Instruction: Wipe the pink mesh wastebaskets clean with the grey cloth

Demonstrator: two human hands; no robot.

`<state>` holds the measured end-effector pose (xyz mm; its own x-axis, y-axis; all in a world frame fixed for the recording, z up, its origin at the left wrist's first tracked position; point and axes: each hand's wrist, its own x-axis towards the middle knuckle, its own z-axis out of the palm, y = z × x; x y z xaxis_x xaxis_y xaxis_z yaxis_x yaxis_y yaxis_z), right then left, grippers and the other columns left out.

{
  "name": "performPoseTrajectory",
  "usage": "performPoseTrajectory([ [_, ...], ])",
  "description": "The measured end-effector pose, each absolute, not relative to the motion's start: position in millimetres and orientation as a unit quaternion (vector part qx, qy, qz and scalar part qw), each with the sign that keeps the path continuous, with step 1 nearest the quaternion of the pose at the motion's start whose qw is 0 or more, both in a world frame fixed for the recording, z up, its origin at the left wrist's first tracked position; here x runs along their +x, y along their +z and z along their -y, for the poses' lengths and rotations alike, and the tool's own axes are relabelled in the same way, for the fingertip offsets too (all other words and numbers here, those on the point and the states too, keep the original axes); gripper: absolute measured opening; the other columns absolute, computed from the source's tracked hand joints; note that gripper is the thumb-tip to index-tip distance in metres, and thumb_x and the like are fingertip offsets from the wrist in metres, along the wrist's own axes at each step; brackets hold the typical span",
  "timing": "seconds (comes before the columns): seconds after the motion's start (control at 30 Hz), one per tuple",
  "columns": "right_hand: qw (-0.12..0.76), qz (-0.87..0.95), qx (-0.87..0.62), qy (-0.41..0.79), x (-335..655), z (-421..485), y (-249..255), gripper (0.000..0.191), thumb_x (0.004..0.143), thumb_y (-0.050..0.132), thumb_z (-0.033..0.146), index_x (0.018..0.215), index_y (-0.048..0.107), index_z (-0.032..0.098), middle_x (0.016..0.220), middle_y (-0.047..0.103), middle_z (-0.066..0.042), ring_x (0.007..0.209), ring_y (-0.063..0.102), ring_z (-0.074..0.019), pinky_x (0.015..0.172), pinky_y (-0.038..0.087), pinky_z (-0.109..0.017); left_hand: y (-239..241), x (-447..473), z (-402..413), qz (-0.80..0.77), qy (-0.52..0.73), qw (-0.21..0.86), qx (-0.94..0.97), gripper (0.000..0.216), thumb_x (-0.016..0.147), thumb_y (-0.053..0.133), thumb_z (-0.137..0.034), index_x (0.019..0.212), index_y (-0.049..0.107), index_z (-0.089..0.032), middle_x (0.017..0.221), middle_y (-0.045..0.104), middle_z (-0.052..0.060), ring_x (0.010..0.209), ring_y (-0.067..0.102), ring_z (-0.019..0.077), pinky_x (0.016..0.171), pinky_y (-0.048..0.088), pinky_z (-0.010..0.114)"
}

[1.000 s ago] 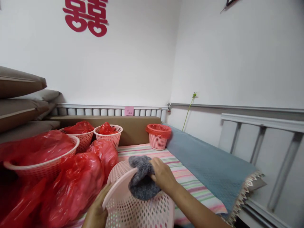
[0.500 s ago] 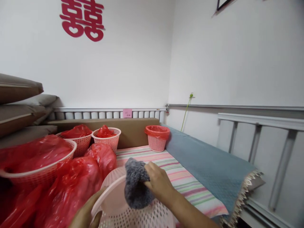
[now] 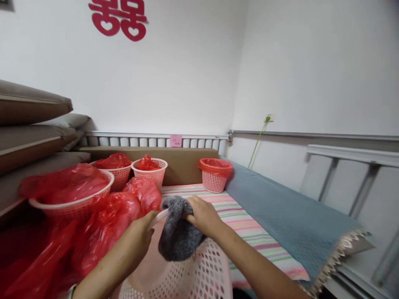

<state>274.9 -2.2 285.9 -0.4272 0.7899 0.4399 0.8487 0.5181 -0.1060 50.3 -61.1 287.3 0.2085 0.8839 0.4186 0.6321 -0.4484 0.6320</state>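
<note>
A pale pink perforated basket (image 3: 199, 274) lies tipped in front of me at the bottom middle. My left hand (image 3: 141, 236) is closed on its rim at the left. My right hand (image 3: 202, 216) grips a fuzzy grey cloth (image 3: 177, 236) and presses it against the basket's rim and wall. The cloth hangs down over the basket's side.
Several pink baskets with red plastic bags (image 3: 102, 224) crowd the left. One red-lined pink basket (image 3: 215, 176) stands alone at the back on the striped sheet (image 3: 249, 236). A blue-grey blanket (image 3: 280, 211) covers the right. Stacked brown cushions (image 3: 28, 124) rise at far left. White rails line the walls.
My left hand has come up from the bottom edge and now grips the basket rim higher. The cloth and my right hand shifted slightly along the rim. The view moved a little left.
</note>
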Motion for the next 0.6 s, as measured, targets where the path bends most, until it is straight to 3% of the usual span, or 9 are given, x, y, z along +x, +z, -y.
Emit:
performPoseTrajectory([
  [0.17, 0.274, 0.788, -0.544, 0.088, 300.8, -4.8, 236.5, 0.03, 0.087, 0.042, 0.038, 0.106, 0.055, 0.018, 0.108, 0.062, -0.009, 0.103, 0.055, -0.0217, 0.085, 0.038, -0.031, 272.1, 5.4, 52.2, -0.57, 0.401, 0.118, 0.707, 0.028, 0.075, 0.041, -0.019, 0.097, 0.058, -0.013, 0.098, 0.069, 0.012, 0.094, 0.064, 0.0249, 0.086, 0.047, 0.036],
  [0.33, 0.348, 0.756, -0.529, 0.165, 300.8, 13.3, 198.8, 0.035, 0.088, 0.037, 0.043, 0.104, 0.058, 0.019, 0.105, 0.065, -0.008, 0.099, 0.058, -0.0215, 0.083, 0.041, -0.03, 252.9, -23.4, 64.9, -0.585, 0.418, 0.127, 0.684, 0.032, 0.079, 0.041, -0.023, 0.107, 0.054, -0.016, 0.102, 0.069, 0.009, 0.1, 0.062, 0.0238, 0.09, 0.045, 0.034],
  [0.5, 0.301, 0.775, -0.548, 0.089, 289.7, 17.7, 235.6, 0.033, 0.088, 0.039, 0.039, 0.104, 0.059, 0.019, 0.103, 0.065, -0.009, 0.097, 0.058, -0.0226, 0.08, 0.041, -0.03, 253.0, -28.2, 88.4, -0.608, 0.421, 0.115, 0.664, 0.033, 0.08, 0.044, -0.025, 0.11, 0.052, -0.017, 0.099, 0.069, 0.008, 0.099, 0.063, 0.025, 0.087, 0.046, 0.033],
  [0.6, 0.245, 0.809, -0.534, 0.014, 277.0, 17.4, 275.5, 0.031, 0.086, 0.045, 0.04, 0.105, 0.058, 0.019, 0.103, 0.063, -0.009, 0.097, 0.057, -0.0227, 0.079, 0.039, -0.029, 265.4, -21.6, 88.3, -0.597, 0.384, 0.131, 0.692, 0.026, 0.078, 0.045, -0.023, 0.1, 0.057, -0.015, 0.09, 0.071, 0.007, 0.088, 0.066, 0.0242, 0.078, 0.048, 0.031],
])
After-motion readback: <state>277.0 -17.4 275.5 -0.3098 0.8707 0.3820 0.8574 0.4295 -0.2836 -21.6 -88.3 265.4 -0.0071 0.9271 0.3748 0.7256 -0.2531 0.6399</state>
